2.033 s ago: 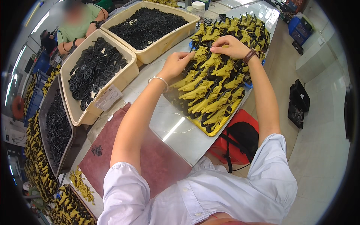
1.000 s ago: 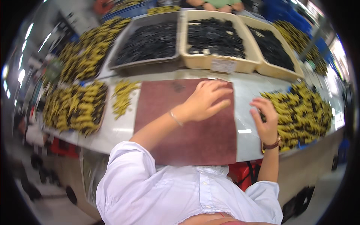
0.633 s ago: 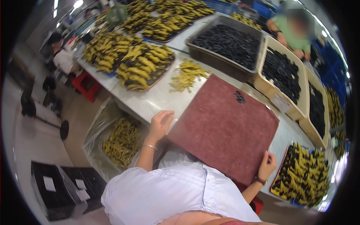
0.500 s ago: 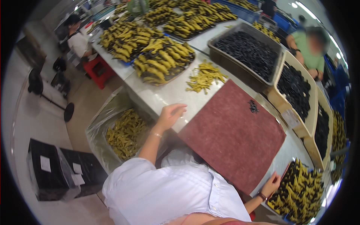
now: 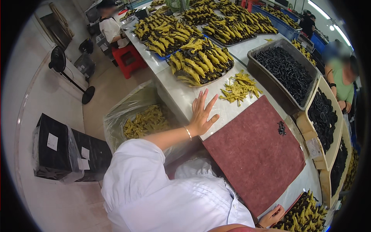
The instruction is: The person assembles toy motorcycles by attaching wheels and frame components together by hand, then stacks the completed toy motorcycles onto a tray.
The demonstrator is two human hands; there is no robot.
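My left hand (image 5: 202, 116) is open, palm down with fingers spread, over the metal table's left edge. It holds nothing. Just beyond the fingertips lies a tray of yellow-and-black moulded pieces (image 5: 201, 63), and to its right a loose pile of plain yellow pieces (image 5: 240, 88). At the lower right, my right hand (image 5: 272, 216) is next to another tray of yellow-and-black pieces (image 5: 303, 214). Its fingers are loosely bent and apart, with nothing visible in them. Between the hands lies a dark red mat (image 5: 255, 154), bearing a small cluster of black bits (image 5: 281, 128).
Bins of black parts (image 5: 284, 71) (image 5: 322, 120) line the table's right side. Below its left edge is a plastic-lined container of yellow pieces (image 5: 148, 121). Black boxes (image 5: 58, 149), a floor fan (image 5: 58, 60) and a red stool (image 5: 129, 62) stand left. Co-workers sit farther off.
My left hand has reached farther forward and spread its fingers toward the tray. My right hand stays beside the lower-right tray. The whole view has shifted, with the table appearing farther right.
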